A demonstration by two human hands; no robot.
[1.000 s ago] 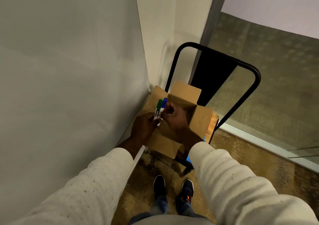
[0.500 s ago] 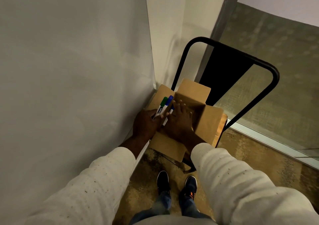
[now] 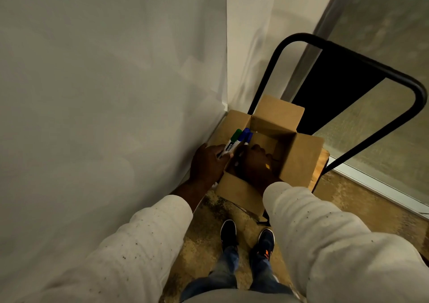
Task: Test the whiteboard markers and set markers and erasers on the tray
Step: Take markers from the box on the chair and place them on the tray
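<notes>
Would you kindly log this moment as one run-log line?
left hand: grips green-capped marker and blue-capped marker | right hand: inside open brown cardboard box, grip unclear

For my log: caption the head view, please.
Left hand holds a green marker and a blue marker; right hand is inside the open cardboard box.

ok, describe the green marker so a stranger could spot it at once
Find the open cardboard box beside the whiteboard. At the box's left flap, the left hand holds markers, caps pointing away. The green marker is the leftmost, the only green cap beside the blue markers.
</notes>
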